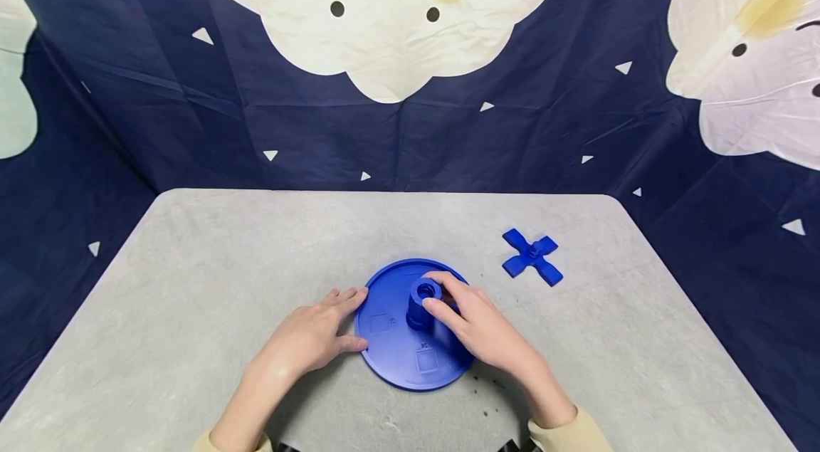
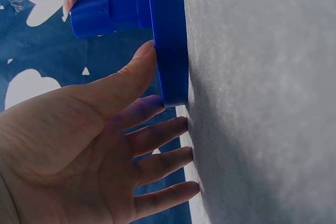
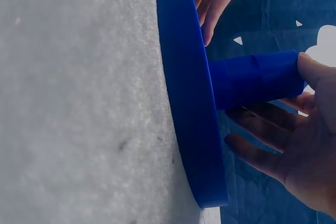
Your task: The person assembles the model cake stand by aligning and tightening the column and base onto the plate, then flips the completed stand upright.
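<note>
Tube [image 1: 416, 309], blue and hollow, stands upright at about the middle of a round blue disc [image 1: 391, 354] with a raised rim, its long axis square to the disc's face and its ringed mouth turned up. The disc itself lies flat on the grey table [image 1: 192, 295], between the two hands; square outlines mark its upper face.

The right hand [image 1: 479, 320] is the nearer one to the tube, reaching in from the right side over the rim. It pinches the upper end, thumb on the near side and index finger towards the far side, while its other fingers reach down alongside the shaft. The left hand [image 1: 315, 329] is at the disc's left edge, apart from the tube, with thumb and fingers spread wide; its thumb touches the rim, and in the left wrist view the outer fingers extend straight down to the tabletop.

Whether the tube is fastened to the disc or merely stands there cannot be told. A four-armed blue cross piece [image 1: 532, 252] with a small hub lies beyond the disc to the right, well apart from it, nearer the right hand than the left and touched by neither.
</note>
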{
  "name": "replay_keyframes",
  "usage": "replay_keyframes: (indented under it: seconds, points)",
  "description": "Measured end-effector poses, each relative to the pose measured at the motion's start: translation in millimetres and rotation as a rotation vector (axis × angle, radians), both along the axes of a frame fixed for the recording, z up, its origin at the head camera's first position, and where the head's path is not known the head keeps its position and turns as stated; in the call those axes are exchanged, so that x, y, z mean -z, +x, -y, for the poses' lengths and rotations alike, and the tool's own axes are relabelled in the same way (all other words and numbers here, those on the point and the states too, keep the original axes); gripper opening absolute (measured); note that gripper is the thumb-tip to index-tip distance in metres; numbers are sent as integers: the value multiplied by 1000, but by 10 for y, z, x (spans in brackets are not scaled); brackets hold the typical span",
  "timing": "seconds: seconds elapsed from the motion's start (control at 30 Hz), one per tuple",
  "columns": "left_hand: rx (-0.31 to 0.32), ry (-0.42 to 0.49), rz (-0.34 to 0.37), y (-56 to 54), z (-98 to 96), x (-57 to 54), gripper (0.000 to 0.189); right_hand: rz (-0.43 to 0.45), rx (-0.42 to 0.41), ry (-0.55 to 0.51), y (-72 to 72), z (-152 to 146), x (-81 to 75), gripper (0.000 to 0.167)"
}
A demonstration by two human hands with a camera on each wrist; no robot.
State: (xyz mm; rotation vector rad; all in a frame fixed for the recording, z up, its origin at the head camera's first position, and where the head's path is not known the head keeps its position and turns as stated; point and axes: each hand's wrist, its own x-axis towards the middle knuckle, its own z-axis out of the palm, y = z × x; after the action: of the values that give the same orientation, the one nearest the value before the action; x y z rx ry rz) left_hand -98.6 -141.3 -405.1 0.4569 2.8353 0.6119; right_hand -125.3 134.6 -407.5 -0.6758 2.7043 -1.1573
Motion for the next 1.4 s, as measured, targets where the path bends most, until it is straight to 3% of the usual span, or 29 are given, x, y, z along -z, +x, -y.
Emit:
replay_keyframes:
  seconds: [0.17,0.4,0.8,0.9,1.13,1.4]
  points:
    - [-3,-1,1,-5,21,16,78,1,-16,9,-16,16,2,51]
    - [-4,-5,-11,12,47,37,78,54,-37,-62,-41,-44,32,54]
    - [6,-2,-20,-5,39,38,78,-125,76,-128,-155,-401,49,49]
    - [7,-4,-24,-11,34,33,78,-175,108,-91,-192,-496,63,48]
    - [11,-1,-27,-22,17,20,78,-347,205,116,-282,-795,109,49]
    - [11,9,-30,-22,26,18,78,-384,262,192,-369,-1132,151,46]
